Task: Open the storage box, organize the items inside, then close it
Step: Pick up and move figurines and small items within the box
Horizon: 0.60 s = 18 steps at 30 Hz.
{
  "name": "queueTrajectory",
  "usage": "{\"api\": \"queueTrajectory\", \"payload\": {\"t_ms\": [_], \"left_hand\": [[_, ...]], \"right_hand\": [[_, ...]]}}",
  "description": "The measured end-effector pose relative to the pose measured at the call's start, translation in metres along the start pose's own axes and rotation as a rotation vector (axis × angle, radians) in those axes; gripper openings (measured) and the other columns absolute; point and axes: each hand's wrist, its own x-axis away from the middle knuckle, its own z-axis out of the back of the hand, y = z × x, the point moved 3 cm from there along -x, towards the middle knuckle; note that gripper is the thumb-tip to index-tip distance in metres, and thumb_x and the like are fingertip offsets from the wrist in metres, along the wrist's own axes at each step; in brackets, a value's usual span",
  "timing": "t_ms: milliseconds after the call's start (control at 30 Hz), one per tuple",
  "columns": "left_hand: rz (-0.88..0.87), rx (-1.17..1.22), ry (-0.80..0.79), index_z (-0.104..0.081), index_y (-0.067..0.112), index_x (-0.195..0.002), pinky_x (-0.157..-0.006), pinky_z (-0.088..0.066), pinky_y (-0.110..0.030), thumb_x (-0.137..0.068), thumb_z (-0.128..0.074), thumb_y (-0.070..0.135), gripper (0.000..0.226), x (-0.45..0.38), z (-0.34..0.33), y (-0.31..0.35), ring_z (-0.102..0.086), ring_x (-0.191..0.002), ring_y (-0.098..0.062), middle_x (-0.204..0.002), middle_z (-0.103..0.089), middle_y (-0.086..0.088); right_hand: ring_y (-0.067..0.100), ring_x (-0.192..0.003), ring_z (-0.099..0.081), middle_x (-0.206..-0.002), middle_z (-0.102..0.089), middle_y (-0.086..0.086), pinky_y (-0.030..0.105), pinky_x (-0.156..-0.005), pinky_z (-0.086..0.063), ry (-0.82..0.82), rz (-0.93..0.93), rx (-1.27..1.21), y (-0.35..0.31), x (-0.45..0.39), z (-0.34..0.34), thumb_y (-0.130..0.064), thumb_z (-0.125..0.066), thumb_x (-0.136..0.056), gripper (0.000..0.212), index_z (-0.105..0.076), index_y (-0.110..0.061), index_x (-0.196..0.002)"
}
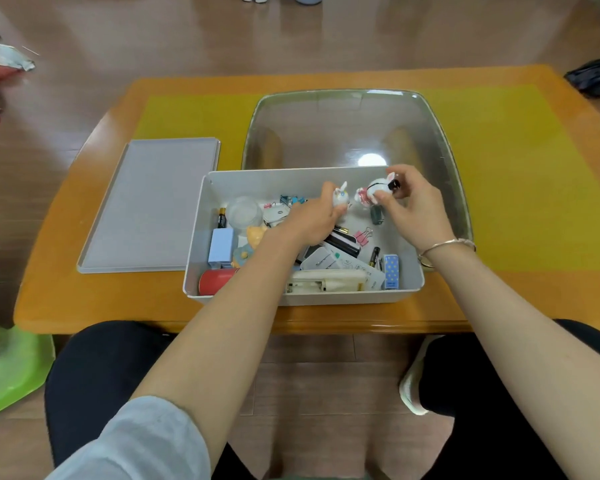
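Head view is showing my storage box [305,299], a white, smooth plastic rectangle, sitting open at the near edge of the orange tabletop [84,299], cluttered with small items. Its flat grey lid [149,206] is lying just left of it. My left hand [312,220] is gripping a small glossy white bunny figurine [340,199]; my right hand [413,206] is pinching a second bunny figurine [373,192]. A clear tub [440,133] is standing behind.

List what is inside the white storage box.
The white storage box shows a red cylinder, blue boxes, clear round container, binder clips, pens and cards. The left hand and forearm cover more items beneath.
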Motion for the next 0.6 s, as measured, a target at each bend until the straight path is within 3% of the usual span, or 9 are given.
{"api": "queueTrajectory", "payload": {"t_ms": [100,233,367,467,600], "left_hand": [[0.019,0.01,-0.004,-0.03,0.016,-0.12,-0.066,-0.04,-0.039,-0.103,-0.03,0.039,0.028,0.001,-0.001,-0.006,-0.057,-0.078,-0.028,-0.086,-0.06,-0.01],[0.041,0.009,0.027,-0.032,0.014,-0.12,-0.074,-0.046,-0.042,-0.103,-0.032,0.036,0.028,0.003,0.0,-0.006,-0.058,-0.082,-0.029,-0.094,-0.061,-0.011],[-0.007,0.069,0.255,-0.042,0.012,-0.112,-0.067,-0.04,-0.037,-0.102,-0.038,0.032,0.023,0.012,-0.001,-0.004,-0.052,-0.085,-0.025,-0.096,-0.055,-0.006],[-0.01,0.142,0.446,-0.049,0.011,-0.115,-0.081,-0.038,-0.032,-0.099,-0.047,0.026,0.022,0.014,0.003,-0.005,-0.044,-0.098,-0.021,-0.109,-0.048,-0.006],[0.022,0.212,0.51,-0.048,0.013,-0.126,-0.09,-0.039,-0.032,-0.098,-0.05,0.02,0.029,0.018,0.001,-0.007,-0.044,-0.105,-0.02,-0.117,-0.05,-0.008]], "right_hand": [[-0.01,-0.071,-0.054,-0.091,-0.055,-0.018,0.002,-0.067,-0.038,-0.011,0.006,0.027,0.0,-0.008,-0.002,-0.026,-0.064,-0.085,0.033,-0.055,-0.025,-0.116],[0.006,-0.072,-0.058,-0.086,-0.059,-0.011,0.018,-0.072,-0.044,-0.025,0.032,0.083,-0.001,-0.017,-0.007,-0.029,-0.068,-0.081,0.032,-0.059,-0.022,-0.111],[0.014,-0.075,-0.06,-0.085,-0.062,-0.005,0.029,-0.076,-0.051,-0.053,0.023,0.133,-0.001,-0.023,-0.012,-0.029,-0.071,-0.078,0.029,-0.062,-0.023,-0.105],[0.011,-0.073,-0.058,-0.084,-0.061,-0.009,0.028,-0.074,-0.051,-0.09,0.002,0.189,0.0,-0.028,-0.015,-0.033,-0.074,-0.074,0.03,-0.063,-0.026,-0.101],[0.012,-0.077,-0.058,-0.085,-0.06,-0.01,0.025,-0.073,-0.045,-0.171,-0.039,0.297,0.001,-0.034,-0.022,-0.041,-0.074,-0.071,0.034,-0.054,-0.026,-0.094]]}}
